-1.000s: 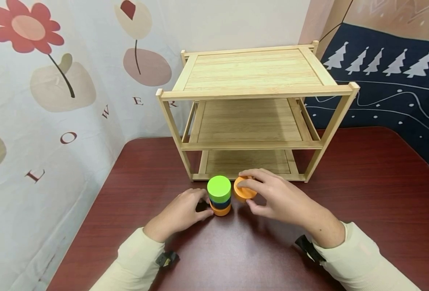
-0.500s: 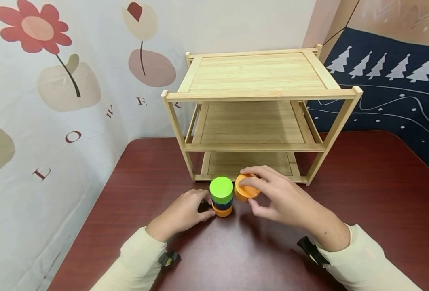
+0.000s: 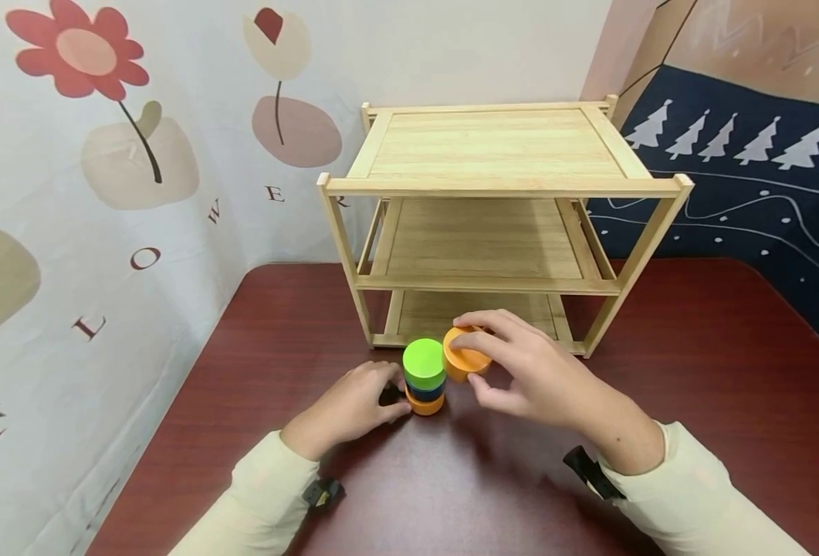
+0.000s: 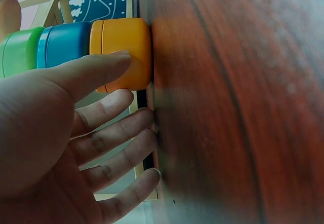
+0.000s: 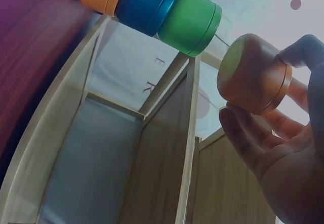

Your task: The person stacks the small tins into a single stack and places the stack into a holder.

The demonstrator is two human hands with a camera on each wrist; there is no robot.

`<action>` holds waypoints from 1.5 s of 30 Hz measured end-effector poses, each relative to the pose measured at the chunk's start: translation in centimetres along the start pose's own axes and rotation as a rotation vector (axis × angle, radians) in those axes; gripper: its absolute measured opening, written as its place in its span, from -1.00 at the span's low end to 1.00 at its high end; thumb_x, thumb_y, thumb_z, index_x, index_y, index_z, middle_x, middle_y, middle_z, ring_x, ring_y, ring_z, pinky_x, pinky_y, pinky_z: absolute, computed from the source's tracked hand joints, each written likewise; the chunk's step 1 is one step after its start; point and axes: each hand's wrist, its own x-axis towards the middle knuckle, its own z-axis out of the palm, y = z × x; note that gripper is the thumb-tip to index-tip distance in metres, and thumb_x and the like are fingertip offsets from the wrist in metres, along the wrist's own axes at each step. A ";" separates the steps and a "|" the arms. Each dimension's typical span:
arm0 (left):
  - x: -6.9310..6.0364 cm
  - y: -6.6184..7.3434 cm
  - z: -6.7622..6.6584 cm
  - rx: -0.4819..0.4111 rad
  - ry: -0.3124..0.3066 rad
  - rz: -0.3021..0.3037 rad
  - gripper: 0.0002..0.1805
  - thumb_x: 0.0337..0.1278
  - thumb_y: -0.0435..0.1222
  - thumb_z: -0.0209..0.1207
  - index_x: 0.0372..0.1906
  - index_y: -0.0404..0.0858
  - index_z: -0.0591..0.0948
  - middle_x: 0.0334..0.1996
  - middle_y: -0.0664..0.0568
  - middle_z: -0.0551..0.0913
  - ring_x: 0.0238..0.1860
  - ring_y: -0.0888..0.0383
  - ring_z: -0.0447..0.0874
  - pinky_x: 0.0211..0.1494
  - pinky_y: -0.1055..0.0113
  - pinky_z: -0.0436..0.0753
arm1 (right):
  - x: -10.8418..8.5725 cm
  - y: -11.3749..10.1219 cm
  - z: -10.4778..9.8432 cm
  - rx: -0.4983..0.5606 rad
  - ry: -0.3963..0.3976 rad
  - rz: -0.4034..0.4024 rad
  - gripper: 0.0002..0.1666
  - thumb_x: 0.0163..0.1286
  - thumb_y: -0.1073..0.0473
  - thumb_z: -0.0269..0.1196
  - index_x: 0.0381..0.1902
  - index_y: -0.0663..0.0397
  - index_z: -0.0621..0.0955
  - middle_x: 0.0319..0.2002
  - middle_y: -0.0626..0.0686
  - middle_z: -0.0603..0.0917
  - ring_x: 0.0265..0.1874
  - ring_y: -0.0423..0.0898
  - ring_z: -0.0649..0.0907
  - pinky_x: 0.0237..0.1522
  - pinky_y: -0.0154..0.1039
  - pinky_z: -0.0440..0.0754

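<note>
A stack of small round lidded jars stands upright on the table: an orange jar (image 3: 425, 403) at the bottom, a dark blue jar (image 4: 68, 44) in the middle, a green jar (image 3: 424, 361) on top. My left hand (image 3: 350, 401) is at the stack's left side, thumb and index finger at the bottom orange jar, the other fingers loosely spread near the tabletop. My right hand (image 3: 534, 371) holds a second orange jar (image 5: 253, 74) between thumb and fingers. That jar is raised off the table, just right of the green jar; a gap between them shows in the right wrist view.
Behind the stack stands a light wooden rack (image 3: 506, 189) with three shelves, its front bottom rail close to the jars. The dark red table (image 3: 277, 324) extends to both sides. Printed cloths (image 3: 173, 154) hang behind.
My right hand has lifted the second orange jar and shifted it slightly left, nearer the green jar's level. The left hand and stack stay put, while the head view has shifted slightly.
</note>
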 end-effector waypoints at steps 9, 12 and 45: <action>-0.1 0.0 -0.1 -0.013 -0.014 -0.007 -0.74 0.13 -0.14 0.41 -0.20 -0.16 0.61 -0.26 0.12 0.66 -0.11 0.14 0.62 0.03 0.15 0.61 | 0.4 0.2 0.4 0.010 0.021 -0.011 -0.55 0.16 0.23 0.34 0.06 -0.03 0.64 0.15 0.08 0.62 0.08 -0.05 0.63 -0.05 -0.13 0.68; -0.1 0.1 -0.1 -0.010 -0.008 0.000 -0.74 0.12 -0.14 0.41 -0.21 -0.16 0.61 -0.26 0.12 0.66 -0.13 0.14 0.62 0.02 0.15 0.61 | 0.6 0.2 0.5 0.012 0.030 -0.011 -0.55 0.17 0.24 0.34 0.07 -0.02 0.63 0.15 0.08 0.62 0.07 -0.04 0.64 -0.06 -0.13 0.69; -0.1 -0.1 0.0 -0.027 -0.008 0.011 -0.75 0.13 -0.14 0.40 -0.23 -0.15 0.58 -0.30 0.14 0.64 -0.17 0.17 0.60 -0.01 0.18 0.59 | 2.3 0.0 2.5 0.037 0.000 -0.013 -0.56 0.28 0.21 0.33 0.14 0.00 0.62 0.24 0.11 0.60 0.14 -0.01 0.63 0.01 -0.13 0.68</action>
